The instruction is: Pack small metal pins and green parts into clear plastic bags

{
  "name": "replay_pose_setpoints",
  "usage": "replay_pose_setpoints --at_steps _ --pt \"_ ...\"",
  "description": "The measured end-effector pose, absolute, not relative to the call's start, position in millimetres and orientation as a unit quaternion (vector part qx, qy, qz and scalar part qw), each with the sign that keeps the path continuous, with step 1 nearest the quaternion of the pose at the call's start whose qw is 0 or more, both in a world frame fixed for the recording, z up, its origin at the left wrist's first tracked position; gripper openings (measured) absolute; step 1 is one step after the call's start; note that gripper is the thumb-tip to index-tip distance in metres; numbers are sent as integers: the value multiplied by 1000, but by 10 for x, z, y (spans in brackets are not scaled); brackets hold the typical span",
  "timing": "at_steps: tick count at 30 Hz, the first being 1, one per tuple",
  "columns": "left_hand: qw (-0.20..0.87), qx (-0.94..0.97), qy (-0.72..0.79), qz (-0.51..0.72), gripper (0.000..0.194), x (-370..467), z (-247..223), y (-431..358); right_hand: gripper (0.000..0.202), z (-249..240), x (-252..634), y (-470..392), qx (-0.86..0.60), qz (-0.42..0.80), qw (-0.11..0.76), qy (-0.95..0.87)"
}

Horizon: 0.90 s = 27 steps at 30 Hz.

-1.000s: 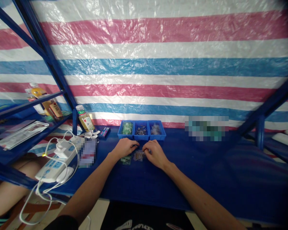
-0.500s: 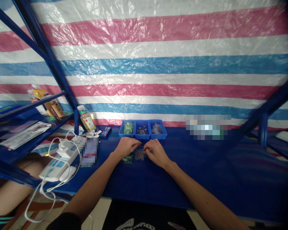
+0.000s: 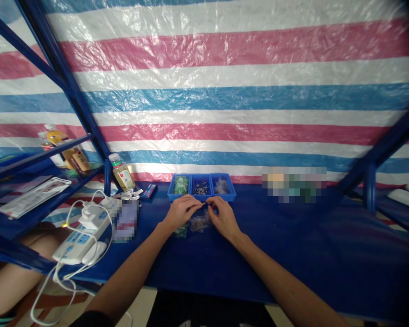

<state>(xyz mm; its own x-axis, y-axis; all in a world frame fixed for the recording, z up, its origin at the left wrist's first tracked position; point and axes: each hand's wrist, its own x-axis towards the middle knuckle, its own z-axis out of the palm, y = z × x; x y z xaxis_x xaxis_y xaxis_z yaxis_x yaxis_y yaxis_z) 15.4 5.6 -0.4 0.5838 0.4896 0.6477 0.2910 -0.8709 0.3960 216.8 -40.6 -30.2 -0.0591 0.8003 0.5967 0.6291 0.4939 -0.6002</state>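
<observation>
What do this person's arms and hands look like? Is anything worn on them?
The left hand and right hand are ungloved, with no watch or bracelet visible. The left forearm and right forearm are uncovered. A black sleeve shows higher up the left arm; the right one's sleeve is not in view.

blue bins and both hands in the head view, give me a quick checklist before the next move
1. Blue bins side by side: ok, three in a row.
2. Metal fasteners in the middle bin: ok.
3. Clear packet near the right hand: ok, on the table.
4. Green packet in full view: not ok, partly behind the left hand.
5. Secure grip on the small dark piece at the fingertips: cannot tell, too small.
</observation>
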Motion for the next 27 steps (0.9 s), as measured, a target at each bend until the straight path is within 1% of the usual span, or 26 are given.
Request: replay_pose_setpoints --at_steps 3,10,15,19,23,27 --pt "148 879 231 390 24 160 -25 42 23 -286 2178 -406 -499 92 484 -712" --pt "182 857 249 413 23 194 3 6 19 -333 2163 -390 -487 119 467 -729" --pt "176 854 275 405 24 180 -8 24 21 -399 2176 -382 -486 132 426 -752" --pt "153 874 284 363 23 157 -35 51 26 -401 2186 -396 -486 132 388 -772" --pt "133 892 292 320 22 153 -38 53 18 -396 2173 -412 -490 146 410 -755" --pt "124 897 299 303 22 154 -45 45 11 -385 2162 -418 -486 152 433 -744"
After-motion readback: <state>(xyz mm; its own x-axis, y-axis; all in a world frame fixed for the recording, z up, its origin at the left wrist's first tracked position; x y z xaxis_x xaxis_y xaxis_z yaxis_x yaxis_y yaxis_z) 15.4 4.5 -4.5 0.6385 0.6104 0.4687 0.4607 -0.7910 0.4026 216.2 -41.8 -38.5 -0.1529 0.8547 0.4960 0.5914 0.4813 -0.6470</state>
